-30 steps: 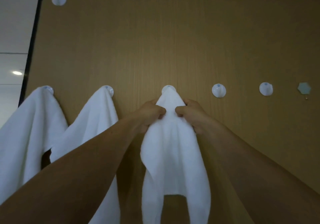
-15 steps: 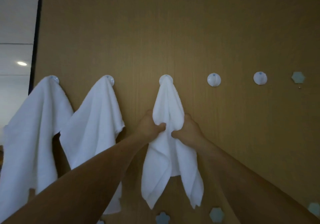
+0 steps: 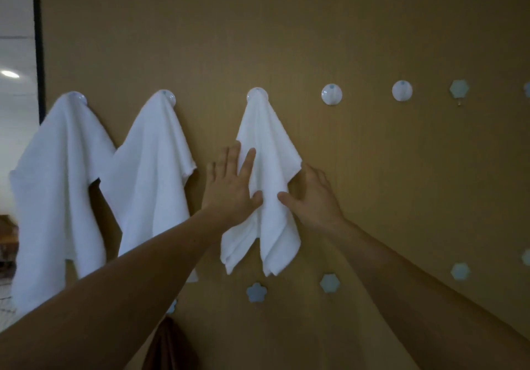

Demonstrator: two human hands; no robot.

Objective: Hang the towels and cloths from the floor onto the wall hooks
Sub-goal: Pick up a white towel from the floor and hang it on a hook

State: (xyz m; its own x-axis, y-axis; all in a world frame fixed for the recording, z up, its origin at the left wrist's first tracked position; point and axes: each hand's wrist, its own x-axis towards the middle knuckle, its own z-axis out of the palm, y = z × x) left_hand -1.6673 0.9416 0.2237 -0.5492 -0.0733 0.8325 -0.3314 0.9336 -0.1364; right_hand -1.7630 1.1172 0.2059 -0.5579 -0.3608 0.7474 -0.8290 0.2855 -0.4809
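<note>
Towel hangs on hook; my left hand lies flat on it, fingers spread; right hand, fingers loose, at its edge.

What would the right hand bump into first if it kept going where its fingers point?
Most likely the small white towel: the right hand points up and leftward at its right edge. They may already touch; depth is unclear.

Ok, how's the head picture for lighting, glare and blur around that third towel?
Head view: dim and yellowish, the wall darkening toward the right corners; the third towel reads bright and clear; a ceiling light glares at the left edge; forearms look soft, left hand and right hand fairly sharp.
</note>
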